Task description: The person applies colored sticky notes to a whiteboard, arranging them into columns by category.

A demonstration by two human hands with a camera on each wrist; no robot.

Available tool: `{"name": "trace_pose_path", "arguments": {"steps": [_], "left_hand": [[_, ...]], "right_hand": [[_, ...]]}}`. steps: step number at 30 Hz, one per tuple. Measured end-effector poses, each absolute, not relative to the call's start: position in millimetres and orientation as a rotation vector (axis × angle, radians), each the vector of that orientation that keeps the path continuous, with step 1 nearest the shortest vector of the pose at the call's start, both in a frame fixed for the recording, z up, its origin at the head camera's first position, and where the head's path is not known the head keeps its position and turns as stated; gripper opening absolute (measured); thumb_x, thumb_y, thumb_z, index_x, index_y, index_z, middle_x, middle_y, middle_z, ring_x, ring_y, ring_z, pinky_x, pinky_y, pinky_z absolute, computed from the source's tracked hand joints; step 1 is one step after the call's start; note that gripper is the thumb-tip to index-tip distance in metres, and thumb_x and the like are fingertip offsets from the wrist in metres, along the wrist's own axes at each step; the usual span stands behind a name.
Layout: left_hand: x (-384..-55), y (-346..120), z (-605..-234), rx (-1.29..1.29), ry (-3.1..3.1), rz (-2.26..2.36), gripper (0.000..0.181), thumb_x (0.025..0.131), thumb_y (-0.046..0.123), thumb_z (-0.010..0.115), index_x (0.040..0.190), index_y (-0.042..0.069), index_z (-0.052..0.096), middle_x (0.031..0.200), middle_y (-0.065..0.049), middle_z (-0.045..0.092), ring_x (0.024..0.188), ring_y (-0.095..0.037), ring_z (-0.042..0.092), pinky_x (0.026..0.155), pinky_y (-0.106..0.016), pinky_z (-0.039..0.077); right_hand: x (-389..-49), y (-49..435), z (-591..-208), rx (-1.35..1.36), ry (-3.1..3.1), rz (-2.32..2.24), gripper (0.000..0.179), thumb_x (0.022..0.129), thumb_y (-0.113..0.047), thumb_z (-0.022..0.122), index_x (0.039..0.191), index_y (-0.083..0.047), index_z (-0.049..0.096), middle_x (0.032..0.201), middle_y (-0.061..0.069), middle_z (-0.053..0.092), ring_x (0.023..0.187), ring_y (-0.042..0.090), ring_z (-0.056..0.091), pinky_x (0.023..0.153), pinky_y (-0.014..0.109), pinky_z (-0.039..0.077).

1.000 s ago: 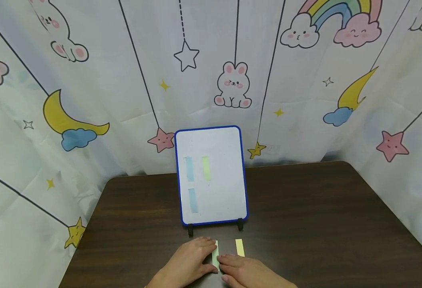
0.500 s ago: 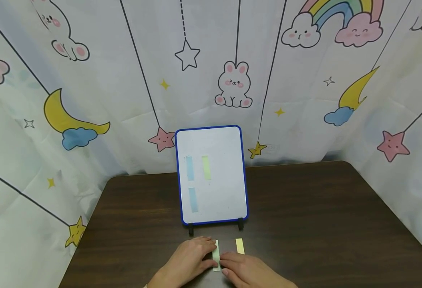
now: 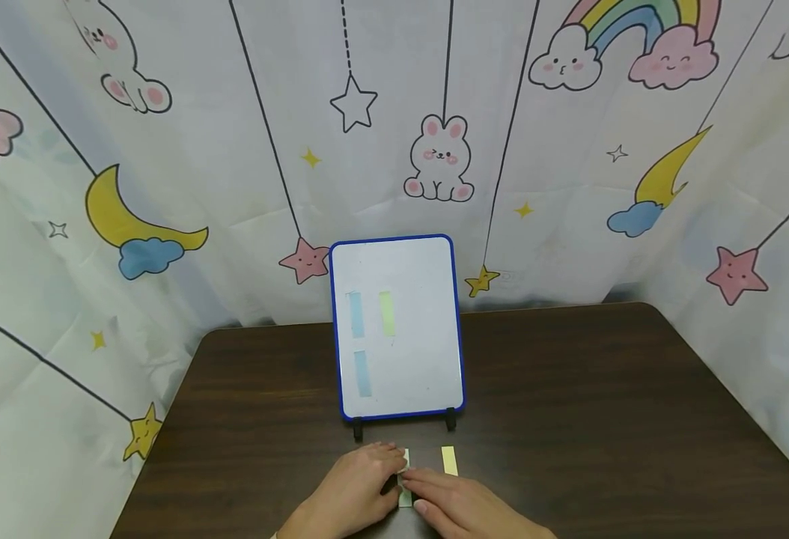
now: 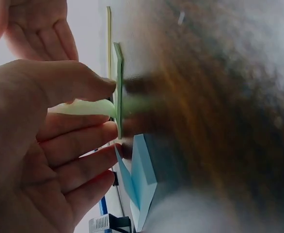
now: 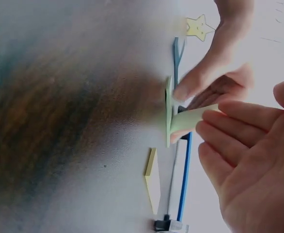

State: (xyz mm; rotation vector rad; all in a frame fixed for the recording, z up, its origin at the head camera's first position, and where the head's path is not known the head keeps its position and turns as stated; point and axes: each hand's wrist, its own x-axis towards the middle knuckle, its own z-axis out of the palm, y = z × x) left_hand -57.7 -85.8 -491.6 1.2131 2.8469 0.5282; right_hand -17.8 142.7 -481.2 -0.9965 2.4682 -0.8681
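Observation:
A narrow pale green sticky note pad (image 3: 405, 497) lies on the table between the two hands. My left hand (image 3: 357, 479) holds it down, thumb at one end and fingertips along the other, as the left wrist view shows. One green sticky note (image 5: 195, 118) stands lifted off the pad, bent upward. Its free end sits at the fingertips of my right hand (image 5: 258, 145), whose fingers are nearly straight and appear to pinch it. In the left wrist view a blue sticky note pad (image 4: 143, 174) with a raised top sheet lies beside my left fingers; the head view hides it.
A blue-framed whiteboard (image 3: 421, 329) stands on black feet behind the hands. It bears two blue strips (image 3: 362, 373) and one green strip (image 3: 386, 314). A yellow sticky note pad (image 3: 449, 460) lies just beyond my right hand. A patterned curtain (image 3: 246, 172) hangs behind the table (image 3: 570, 419).
My right fingertips have moved slightly left and up over the green pad, and a sheet has lifted from it. The left hand has stayed in place. The head view has shifted slightly.

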Motion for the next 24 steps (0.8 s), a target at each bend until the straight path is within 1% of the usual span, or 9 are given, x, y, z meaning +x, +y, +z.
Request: {"name": "trace_pose_path", "arguments": {"steps": [4, 9, 13, 17, 21, 24], "left_hand": [[-59, -86, -493, 1.249, 2.874, 0.476, 0.018, 0.095, 0.021, 0.061, 0.108, 0.021, 0.072, 0.116, 0.004, 0.072, 0.111, -0.014, 0.067, 0.094, -0.034, 0.057], [-59, -86, -494, 1.258, 2.890, 0.450, 0.018, 0.096, 0.020, 0.058, 0.107, 0.021, 0.073, 0.115, 0.005, 0.073, 0.110, -0.014, 0.068, 0.094, -0.034, 0.057], [-59, -85, -494, 1.239, 2.893, 0.453, 0.019, 0.097, 0.022, 0.057, 0.107, 0.021, 0.073, 0.115, 0.005, 0.073, 0.110, -0.014, 0.068, 0.094, -0.034, 0.057], [-58, -85, -494, 1.245, 2.900, 0.464, 0.019, 0.097, 0.022, 0.057, 0.107, 0.020, 0.073, 0.115, 0.004, 0.073, 0.109, -0.014, 0.068, 0.093, -0.034, 0.057], [-58, -85, -493, 1.253, 2.906, 0.482, 0.019, 0.098, 0.023, 0.057, 0.106, 0.021, 0.074, 0.115, 0.003, 0.073, 0.109, -0.014, 0.069, 0.093, -0.034, 0.057], [-58, -84, -493, 1.268, 2.923, 0.498, 0.014, 0.095, 0.021, 0.060, 0.098, 0.021, 0.074, 0.110, 0.003, 0.074, 0.106, -0.012, 0.069, 0.090, -0.032, 0.058]], "right_hand": [[-18, 143, -481, -1.040, 2.511, -0.865, 0.048, 0.107, -0.042, 0.026, 0.147, -0.022, 0.046, 0.150, -0.005, 0.048, 0.137, 0.013, 0.048, 0.107, 0.037, 0.049], [-19, 142, -480, -1.053, 2.548, -0.801, 0.047, 0.107, -0.042, 0.028, 0.141, -0.021, 0.053, 0.145, -0.005, 0.054, 0.134, 0.012, 0.052, 0.105, 0.039, 0.051], [-20, 142, -485, -1.136, 2.595, -0.716, 0.047, 0.107, -0.040, 0.029, 0.137, -0.018, 0.057, 0.141, -0.002, 0.058, 0.130, 0.013, 0.055, 0.102, 0.038, 0.053], [-20, 141, -489, -1.168, 2.609, -0.613, 0.052, 0.107, -0.042, 0.025, 0.141, -0.015, 0.053, 0.146, 0.001, 0.054, 0.134, 0.016, 0.053, 0.103, 0.038, 0.052], [-22, 140, -490, -1.083, 2.590, -0.586, 0.057, 0.106, -0.048, 0.022, 0.146, -0.015, 0.048, 0.151, 0.000, 0.048, 0.137, 0.016, 0.049, 0.105, 0.038, 0.051], [-25, 139, -490, -1.014, 2.558, -0.602, 0.058, 0.105, -0.051, 0.022, 0.147, -0.018, 0.045, 0.152, -0.002, 0.046, 0.138, 0.013, 0.048, 0.106, 0.038, 0.050]]}}
